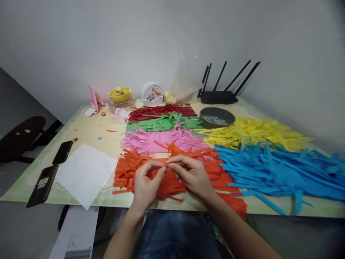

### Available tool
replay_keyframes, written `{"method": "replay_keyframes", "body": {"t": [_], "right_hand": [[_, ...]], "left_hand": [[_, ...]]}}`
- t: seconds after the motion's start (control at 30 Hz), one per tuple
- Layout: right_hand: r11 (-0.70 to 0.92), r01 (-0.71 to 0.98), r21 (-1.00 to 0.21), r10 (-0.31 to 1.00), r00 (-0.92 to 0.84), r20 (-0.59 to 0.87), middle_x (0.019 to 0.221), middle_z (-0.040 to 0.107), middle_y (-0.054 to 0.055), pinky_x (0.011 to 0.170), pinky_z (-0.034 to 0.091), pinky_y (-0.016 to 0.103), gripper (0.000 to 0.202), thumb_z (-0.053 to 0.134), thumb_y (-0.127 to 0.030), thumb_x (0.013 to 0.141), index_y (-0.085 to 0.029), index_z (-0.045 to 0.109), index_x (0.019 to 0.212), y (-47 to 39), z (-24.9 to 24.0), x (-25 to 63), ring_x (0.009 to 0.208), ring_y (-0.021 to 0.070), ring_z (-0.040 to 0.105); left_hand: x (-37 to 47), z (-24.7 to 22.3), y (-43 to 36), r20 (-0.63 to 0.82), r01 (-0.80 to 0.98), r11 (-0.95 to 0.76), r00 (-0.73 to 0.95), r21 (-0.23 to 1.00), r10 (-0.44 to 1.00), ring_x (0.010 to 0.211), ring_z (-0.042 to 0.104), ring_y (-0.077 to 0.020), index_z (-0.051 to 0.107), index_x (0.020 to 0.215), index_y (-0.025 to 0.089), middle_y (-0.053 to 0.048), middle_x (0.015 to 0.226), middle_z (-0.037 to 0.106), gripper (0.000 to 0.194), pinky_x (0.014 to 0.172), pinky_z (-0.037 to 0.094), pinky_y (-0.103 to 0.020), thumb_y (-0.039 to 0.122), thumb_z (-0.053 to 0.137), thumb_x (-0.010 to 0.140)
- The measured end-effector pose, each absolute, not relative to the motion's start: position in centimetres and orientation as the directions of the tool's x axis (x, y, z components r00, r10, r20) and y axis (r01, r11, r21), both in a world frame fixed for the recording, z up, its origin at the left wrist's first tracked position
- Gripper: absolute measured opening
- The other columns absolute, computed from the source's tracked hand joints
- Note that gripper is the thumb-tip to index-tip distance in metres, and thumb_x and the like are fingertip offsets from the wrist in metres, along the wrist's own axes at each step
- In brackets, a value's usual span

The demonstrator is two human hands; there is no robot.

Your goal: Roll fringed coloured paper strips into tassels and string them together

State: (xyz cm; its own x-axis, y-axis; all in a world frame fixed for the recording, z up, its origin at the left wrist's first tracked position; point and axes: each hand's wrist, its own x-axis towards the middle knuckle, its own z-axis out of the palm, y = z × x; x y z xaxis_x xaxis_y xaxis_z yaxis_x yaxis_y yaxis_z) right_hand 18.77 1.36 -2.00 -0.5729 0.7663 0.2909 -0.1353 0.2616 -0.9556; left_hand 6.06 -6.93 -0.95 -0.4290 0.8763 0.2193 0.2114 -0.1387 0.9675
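My left hand (pixel 147 181) and my right hand (pixel 192 177) meet fingertip to fingertip at the front of the table. Both are closed in a pinch on a thin orange strip (pixel 166 166), mostly hidden by the fingers. Beneath and around them spreads a heap of orange strips (pixel 125 172). Just beyond lie pink strips (pixel 161 139), then green strips (pixel 156 124) and dark red strips (pixel 159 112). To the right of my right hand are blue strips (pixel 272 171), with yellow strips (pixel 258 131) behind them.
A dark bowl (pixel 217 117) with something clear inside stands behind the strips, near a black router (pixel 218 96). At left lie a white sheet (pixel 84 174), a phone (pixel 63 152) and an open phone case (pixel 43 185). A yellow dish (pixel 119 94) and a giraffe-print holder (pixel 152 94) stand by the wall.
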Motion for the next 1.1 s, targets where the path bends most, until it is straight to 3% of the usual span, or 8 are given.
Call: {"method": "replay_keyframes", "body": {"t": [0.17, 0.27, 0.4, 0.57, 0.77, 1.0, 1.1], "right_hand": [[0.361, -0.086, -0.929, 0.826, -0.433, 0.361, 0.055, 0.06, -0.001, 0.041, 0.04, 0.021, 0.016, 0.064, -0.032, 0.082, -0.018, 0.071, 0.083, 0.4, -2.8, 18.5, 0.041, 0.0086, 0.048], [0.272, -0.154, -0.95, 0.863, -0.398, 0.312, 0.046, 0.052, -0.004, 0.039, 0.036, 0.021, 0.017, 0.064, -0.033, 0.082, -0.018, 0.07, 0.081, 0.2, -3.0, 18.3, 0.038, 0.0082, 0.043], [0.209, -0.179, -0.961, 0.839, -0.472, 0.271, 0.045, 0.048, -0.006, 0.038, 0.034, 0.02, 0.02, 0.064, -0.035, 0.082, -0.016, 0.07, 0.084, 0.5, -2.9, 18.5, 0.037, 0.0074, 0.04], [0.243, -0.092, -0.966, 0.78, -0.573, 0.251, 0.053, 0.057, -0.003, 0.043, 0.042, 0.02, 0.018, 0.069, -0.031, 0.078, -0.017, 0.07, 0.089, 1.3, -1.4, 19.7, 0.043, 0.0089, 0.051], [0.451, 0.036, -0.892, 0.701, -0.633, 0.329, 0.072, 0.07, 0.003, 0.048, 0.045, 0.021, 0.012, 0.061, -0.026, 0.084, -0.018, 0.069, 0.082, 1.7, 0.1, 20.2, 0.052, 0.0104, 0.057], [0.619, 0.084, -0.781, 0.614, -0.672, 0.414, 0.071, 0.068, 0.003, 0.056, 0.048, 0.022, 0.012, 0.053, -0.024, 0.088, -0.019, 0.062, 0.082, 1.8, 0.5, 19.9, 0.061, 0.0131, 0.062], [0.692, 0.089, -0.717, 0.566, -0.683, 0.461, 0.072, 0.066, 0.003, 0.057, 0.048, 0.023, 0.012, 0.051, -0.024, 0.089, -0.02, 0.06, 0.083, 1.7, 0.4, 19.7, 0.061, 0.0132, 0.059]], "left_hand": [[6.9, -1.2, -6.9, 0.257, 0.234, -0.163, -0.46, 0.958, 0.85, 0.072, 0.066, -0.0155, 0.067, 0.079, 0.015, -0.004, 0.076, 0.07, 0.008, 0.071, 0.052, -0.025, 0.022, 0.063, 0.081], [7.5, -1.2, -6.8, 0.302, 0.273, -0.188, -0.474, 0.944, 0.827, 0.074, 0.066, -0.0156, 0.066, 0.079, 0.015, -0.004, 0.077, 0.07, 0.006, 0.074, 0.052, -0.026, 0.02, 0.063, 0.081], [7.5, -1.5, -6.8, 0.349, 0.288, -0.232, -0.476, 0.929, 0.807, 0.074, 0.066, -0.0148, 0.067, 0.077, 0.016, -0.003, 0.076, 0.07, 0.006, 0.073, 0.052, -0.025, 0.02, 0.065, 0.081], [6.4, -1.8, -7.2, 0.289, 0.241, -0.191, -0.487, 0.951, 0.824, 0.071, 0.067, -0.0154, 0.069, 0.078, 0.016, -0.003, 0.075, 0.071, 0.008, 0.071, 0.052, -0.025, 0.024, 0.066, 0.08], [5.8, -1.6, -7.7, 0.298, 0.302, -0.178, -0.421, 0.937, 0.857, 0.074, 0.067, -0.015, 0.068, 0.08, 0.016, -0.003, 0.077, 0.07, 0.009, 0.072, 0.052, -0.024, 0.024, 0.065, 0.082], [5.7, -1.9, -7.6, 0.239, 0.231, -0.149, -0.436, 0.961, 0.867, 0.074, 0.068, -0.0161, 0.066, 0.083, 0.015, -0.005, 0.079, 0.07, 0.01, 0.072, 0.054, -0.025, 0.025, 0.065, 0.082], [5.8, -1.9, -7.4, 0.277, 0.271, -0.173, -0.419, 0.947, 0.865, 0.08, 0.068, -0.0168, 0.068, 0.086, 0.016, -0.005, 0.084, 0.071, 0.011, 0.076, 0.053, -0.026, 0.024, 0.066, 0.08]]}}
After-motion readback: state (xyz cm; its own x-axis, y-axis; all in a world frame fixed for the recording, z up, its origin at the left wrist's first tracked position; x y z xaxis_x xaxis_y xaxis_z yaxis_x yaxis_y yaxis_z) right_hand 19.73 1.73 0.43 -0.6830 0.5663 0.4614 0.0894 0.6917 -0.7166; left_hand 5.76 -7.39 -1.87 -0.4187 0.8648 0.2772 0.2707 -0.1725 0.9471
